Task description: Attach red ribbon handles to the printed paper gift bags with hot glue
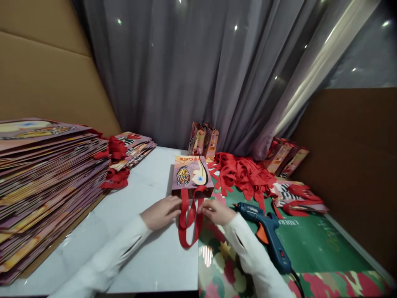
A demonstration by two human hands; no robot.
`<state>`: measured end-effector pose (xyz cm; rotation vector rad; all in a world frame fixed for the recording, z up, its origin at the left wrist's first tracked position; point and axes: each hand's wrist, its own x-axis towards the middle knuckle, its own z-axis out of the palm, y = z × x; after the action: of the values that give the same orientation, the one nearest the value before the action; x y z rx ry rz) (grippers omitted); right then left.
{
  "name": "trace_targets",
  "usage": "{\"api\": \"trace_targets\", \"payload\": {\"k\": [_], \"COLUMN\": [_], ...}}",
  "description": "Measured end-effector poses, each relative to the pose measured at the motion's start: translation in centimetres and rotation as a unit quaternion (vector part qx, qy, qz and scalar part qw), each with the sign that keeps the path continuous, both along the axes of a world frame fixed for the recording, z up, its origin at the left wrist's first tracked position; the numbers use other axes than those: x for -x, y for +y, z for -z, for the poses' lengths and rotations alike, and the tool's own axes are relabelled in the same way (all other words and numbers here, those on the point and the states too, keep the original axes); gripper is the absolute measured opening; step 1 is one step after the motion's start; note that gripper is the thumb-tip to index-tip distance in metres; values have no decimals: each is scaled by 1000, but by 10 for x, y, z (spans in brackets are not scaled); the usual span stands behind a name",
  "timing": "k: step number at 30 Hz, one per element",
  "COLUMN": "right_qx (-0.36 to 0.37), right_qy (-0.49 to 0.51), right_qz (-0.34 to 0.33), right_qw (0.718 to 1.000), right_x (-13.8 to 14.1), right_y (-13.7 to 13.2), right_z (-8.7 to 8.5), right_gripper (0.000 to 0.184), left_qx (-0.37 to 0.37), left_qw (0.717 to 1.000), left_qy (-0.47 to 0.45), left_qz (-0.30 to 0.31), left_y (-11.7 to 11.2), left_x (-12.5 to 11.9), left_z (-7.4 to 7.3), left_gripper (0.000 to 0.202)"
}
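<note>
One flat paper bag (192, 174) lies just beyond the left hand (161, 212) and right hand (217, 212). One glue gun (266, 231) rests right of them. Two upright bags (198, 140) stand farther beyond. Two bag stacks (46, 174) sit left.

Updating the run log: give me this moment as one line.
left hand: touching gift bag edge | right hand: at red ribbon handle | glue gun: lying right, untouched | ribbon pile: behind

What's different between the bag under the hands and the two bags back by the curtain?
The near bag lies flat on the table; the far bags stand upright. A red ribbon loop trails from the near bag; none shows on the far bags. The left hand and right hand touch the near bag, not the far bags. All share a pinkish print.
</note>
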<state>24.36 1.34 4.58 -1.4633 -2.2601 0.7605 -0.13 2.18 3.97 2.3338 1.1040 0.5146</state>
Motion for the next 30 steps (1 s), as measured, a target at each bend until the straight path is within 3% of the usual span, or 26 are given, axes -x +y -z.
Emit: {"api": "trace_targets", "payload": {"k": [1, 2, 4, 5, 7, 11, 16, 20, 23, 25, 28, 30], "right_qx": [-3, -18, -64, -83, -97, -109, -160, -240, -309, -318, -312, -312], "right_qy": [-2, -4, -14, -22, -37, -37, 17, 110, 203, 261, 345, 405], "right_qz": [17, 54, 149, 186, 219, 212, 119, 71, 82, 71, 47, 75], "right_qw": [1000, 998, 987, 979, 970, 971, 980, 962, 925, 909, 884, 856], "right_x": [-10, -18, -24, -23, -14, 1, -14, -23, -19, -15, -5, 2], "right_y": [-5, -7, -3, 1, 13, 27, 24, 18, 13, 11, 12, 15], "right_z": [-1, -1, 2, 6, 18, 39, 43, 35, 23, 10, -13, -28], "right_gripper": [18, 23, 29, 33, 39, 37, 53, 36, 22, 18, 12, 9], "left_qx": [41, 44, -70, -101, -121, -128, -161, -206, -291, -334, -306, -247], "left_qw": [999, 996, 973, 963, 965, 983, 984, 974, 936, 908, 907, 902], "left_qy": [14, 34, 80, 85, 87, 66, 27, -54, -171, -226, -265, -332], "left_qz": [-9, -68, -206, -234, -217, -117, -75, -75, -102, -117, -116, -124], "left_y": [-2, -2, 7, 13, 26, 38, 40, 37, 30, 26, 22, 20], "left_x": [13, 25, 40, 43, 40, 26, 33, 37, 30, 25, 17, 9], "left_z": [-3, -5, -2, 2, 15, 43, 49, 34, 12, -9, -41, -57], "left_gripper": [27, 30, 31, 33, 39, 38, 42, 42, 31, 21, 18, 23]}}
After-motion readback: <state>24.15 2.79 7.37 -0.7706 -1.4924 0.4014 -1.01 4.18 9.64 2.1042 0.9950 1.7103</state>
